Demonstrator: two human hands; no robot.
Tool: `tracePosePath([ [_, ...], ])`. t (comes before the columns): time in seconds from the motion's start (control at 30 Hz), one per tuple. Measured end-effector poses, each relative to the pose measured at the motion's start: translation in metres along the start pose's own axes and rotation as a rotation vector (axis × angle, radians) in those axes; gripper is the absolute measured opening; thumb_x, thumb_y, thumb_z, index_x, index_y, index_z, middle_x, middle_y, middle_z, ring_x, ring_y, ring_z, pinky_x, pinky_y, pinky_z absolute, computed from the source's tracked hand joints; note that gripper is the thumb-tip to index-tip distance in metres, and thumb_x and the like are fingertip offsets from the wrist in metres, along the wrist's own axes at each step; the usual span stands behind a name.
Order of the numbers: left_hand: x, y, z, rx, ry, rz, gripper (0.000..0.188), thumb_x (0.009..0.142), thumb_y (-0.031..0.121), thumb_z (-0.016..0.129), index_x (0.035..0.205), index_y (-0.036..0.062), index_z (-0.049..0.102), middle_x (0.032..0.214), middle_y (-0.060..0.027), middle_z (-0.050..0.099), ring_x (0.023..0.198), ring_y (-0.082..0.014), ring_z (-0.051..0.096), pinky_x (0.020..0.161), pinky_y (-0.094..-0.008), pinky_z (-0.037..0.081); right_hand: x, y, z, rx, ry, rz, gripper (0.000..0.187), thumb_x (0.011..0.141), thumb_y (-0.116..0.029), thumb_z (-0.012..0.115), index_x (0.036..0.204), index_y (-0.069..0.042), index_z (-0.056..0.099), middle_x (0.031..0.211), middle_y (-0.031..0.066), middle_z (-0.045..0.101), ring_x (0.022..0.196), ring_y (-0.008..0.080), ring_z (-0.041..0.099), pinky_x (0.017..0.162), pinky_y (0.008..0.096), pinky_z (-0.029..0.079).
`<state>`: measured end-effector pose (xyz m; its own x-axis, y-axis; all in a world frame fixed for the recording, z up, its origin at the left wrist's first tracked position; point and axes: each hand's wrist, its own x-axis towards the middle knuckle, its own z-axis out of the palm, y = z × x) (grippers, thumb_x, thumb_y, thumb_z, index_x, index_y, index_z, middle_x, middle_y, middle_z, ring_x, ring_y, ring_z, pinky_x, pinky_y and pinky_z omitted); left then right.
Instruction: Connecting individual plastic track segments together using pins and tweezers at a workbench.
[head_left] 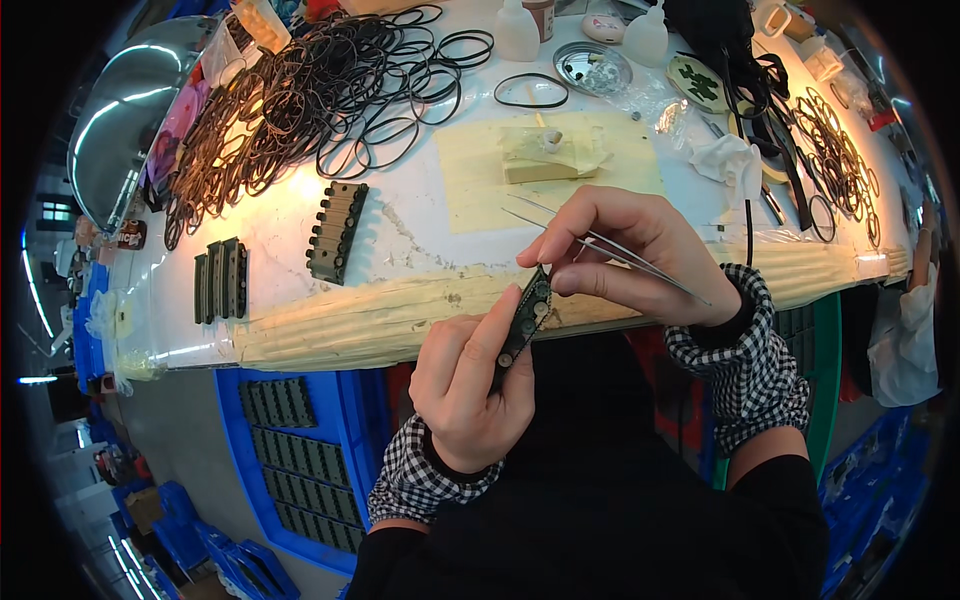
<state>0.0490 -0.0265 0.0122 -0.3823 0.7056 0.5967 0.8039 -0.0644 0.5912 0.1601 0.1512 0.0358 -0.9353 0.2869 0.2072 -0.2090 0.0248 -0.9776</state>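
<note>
My left hand point(470, 385) is closed around a narrow dark part point(527, 318) with small round discs along its face, holding it tilted over the table's front edge. Metal tweezers point(625, 255) lie across my right hand point(640, 245), their points sticking out to the left past the fingers. The thumb and index finger of that hand come together at the upper end of the dark part; whether they pinch anything small there cannot be made out. Left of my hands, a row of dark parts with round knobs point(338, 232) and another small group of dark parts point(221, 281) rest on the table.
Loose black rubber belts point(400, 60) heap up at the back left, with more belts point(835, 160) at the right. A yellow block point(548, 165) sits on a yellow sheet point(470, 175). Behind it are a metal dish point(592, 68) and white bottles point(516, 32). Below left, a blue crate point(365, 410) holds dark parts.
</note>
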Motion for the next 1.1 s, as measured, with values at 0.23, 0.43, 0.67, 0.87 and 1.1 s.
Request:
tracePosePath([
  [0.23,-0.0007,-0.0021,0.0014,-0.035,0.012,-0.010,0.048,0.066,-0.009,0.071,0.114,-0.0026,0.067,0.081,-0.0102,0.060,0.069,-0.0205,0.060,0.063,-0.0293,0.050,0.0003,0.0017,-0.0010,-0.004,-0.007,-0.001,0.013,0.089,0.002,0.064,0.100,0.000,0.059,0.096,0.0036,0.062,0.091,0.0097,0.059,0.084,0.0246,0.049],
  [0.43,-0.0016,-0.0040,0.0015,-0.064,0.013,-0.021,0.052,0.063,-0.010,0.071,0.114,-0.0022,0.067,0.080,-0.0101,0.059,0.068,-0.0224,0.059,0.062,-0.0313,0.050,0.0011,0.0028,-0.0010,-0.013,0.006,0.014,0.014,0.086,0.006,0.066,0.097,-0.001,0.061,0.101,0.0098,0.067,0.099,0.0157,0.064,0.088,0.0288,0.051],
  [0.67,0.0002,-0.0027,-0.0025,-0.076,-0.033,-0.053,0.038,0.076,-0.007,0.073,0.113,-0.0024,0.067,0.085,-0.0099,0.062,0.072,-0.0146,0.061,0.066,-0.0235,0.048,0.0013,0.0019,-0.0017,-0.021,0.002,0.024,0.015,0.085,0.006,0.066,0.098,-0.001,0.061,0.101,0.0093,0.067,0.098,0.0153,0.064,0.088,0.0284,0.051],
  [0.87,-0.0012,-0.0057,0.0010,-0.109,0.000,-0.051,0.050,0.065,-0.010,0.071,0.114,-0.0012,0.067,0.081,-0.0096,0.060,0.069,-0.0212,0.060,0.063,-0.0301,0.050,0.0011,0.0031,-0.0018,-0.006,-0.002,0.031,0.015,0.085,0.006,0.067,0.098,-0.001,0.061,0.102,0.0095,0.067,0.098,0.0153,0.063,0.088,0.0284,0.051],
  [1.1,-0.0005,-0.0054,0.0012,-0.105,0.000,-0.052,0.051,0.064,-0.011,0.071,0.113,-0.0014,0.067,0.081,-0.0095,0.061,0.069,-0.0216,0.060,0.064,-0.0304,0.050,0.0018,0.0039,-0.0029,-0.019,-0.029,0.005,0.014,0.088,0.002,0.066,0.099,0.000,0.059,0.097,0.0041,0.062,0.092,0.0104,0.059,0.084,0.0250,0.049],
])
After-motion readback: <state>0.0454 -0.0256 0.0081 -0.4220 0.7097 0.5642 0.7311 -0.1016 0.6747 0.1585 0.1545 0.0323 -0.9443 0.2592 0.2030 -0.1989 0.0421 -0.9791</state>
